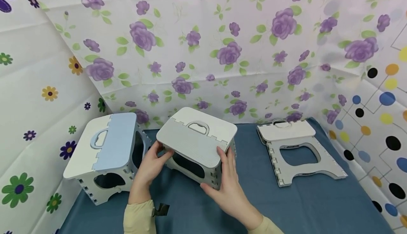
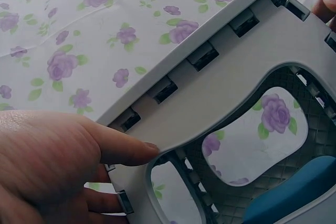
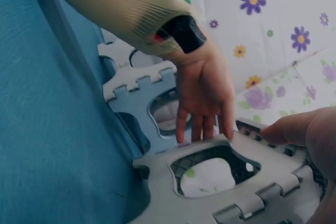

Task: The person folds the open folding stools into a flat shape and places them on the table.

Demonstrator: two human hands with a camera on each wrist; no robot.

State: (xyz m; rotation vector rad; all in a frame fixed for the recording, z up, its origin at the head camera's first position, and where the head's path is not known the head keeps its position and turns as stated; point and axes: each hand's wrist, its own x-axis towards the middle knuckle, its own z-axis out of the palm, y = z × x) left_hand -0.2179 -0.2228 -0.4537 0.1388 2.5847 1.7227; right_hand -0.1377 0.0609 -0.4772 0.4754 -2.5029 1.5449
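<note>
An unfolded grey-and-white folding stool (image 1: pixel 194 145) stands in the middle, its seat angled to the right, with a carry handle in the seat. My left hand (image 1: pixel 152 165) grips its left front corner. In the left wrist view the thumb (image 2: pixel 128 148) presses the front leg panel while the other fingers go behind the side. My right hand (image 1: pixel 227 188) holds the right front corner, fingertips up at the seat edge and thumb spread toward the leg panel. The right wrist view shows the stool's leg panel (image 3: pixel 157 182) with its oval opening, close to the right hand.
A blue-and-white folding stool (image 1: pixel 117 142) stands unfolded at the left. At the right a folded-flat white stool (image 1: pixel 297 131) lies on the blue cloth (image 1: pixel 254 195). Flowered sheets (image 1: pixel 203 50) hang behind and at the left, a dotted one (image 1: pixel 381 121) at the right.
</note>
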